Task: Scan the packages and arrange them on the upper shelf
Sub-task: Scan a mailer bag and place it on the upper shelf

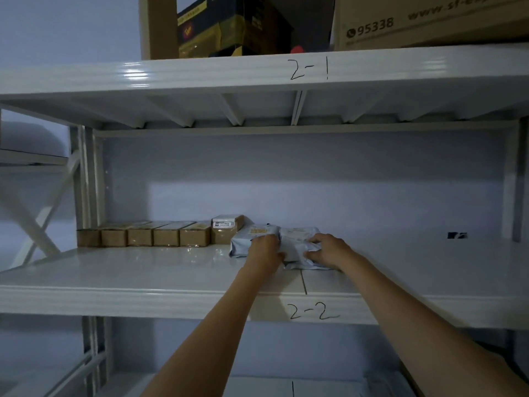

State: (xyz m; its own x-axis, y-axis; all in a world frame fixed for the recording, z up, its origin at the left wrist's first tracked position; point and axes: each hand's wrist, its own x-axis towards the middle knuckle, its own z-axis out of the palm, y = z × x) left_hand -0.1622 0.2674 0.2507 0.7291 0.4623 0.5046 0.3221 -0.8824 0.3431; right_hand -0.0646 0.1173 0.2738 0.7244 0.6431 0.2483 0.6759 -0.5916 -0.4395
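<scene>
Step in hand, by the look of it: placing/arranging stage, not scanning. No scanner in view.

Both hands on grey poly mailers [297, 237] lying flat on shelf marked 2-2 [143, 293], just right of the box row, near the shelf's mid seam. Left hand [264, 250] curled over the near-left part of the mailers, fingers bent down onto the plastic, thumb side at the front edge. Right hand [329, 250] spread over the right part, fingers bent, gripping the crumpled near edge. Grip approx. medium-narrow on both, holding soft plastic, not hard corners.

Next move, as a judgement: square the mailers up vs. the tall box, or lift & reseat them. Needs light pressure, since the bags are soft and slide on the glossy shelf. Whether 2-2 is the "upper shelf" meant: can't tell; 2-1 shelf [200, 73] sits above, already loaded.

Counts:
- Mailers: looks like 2, side by side or overlapping, each w/ a label; hands cover the join, so not certain.
- Low brown boxes [166, 237] in a row at back left: 5.
- Taller brown box w/ white label [226, 229]: 1, touching the row's right end.
- On 2-1: big carton [429, 21] at right, dark printed box [229, 27] mid, plain carton [159, 27] left; 3 seen, tops cropped.
</scene>
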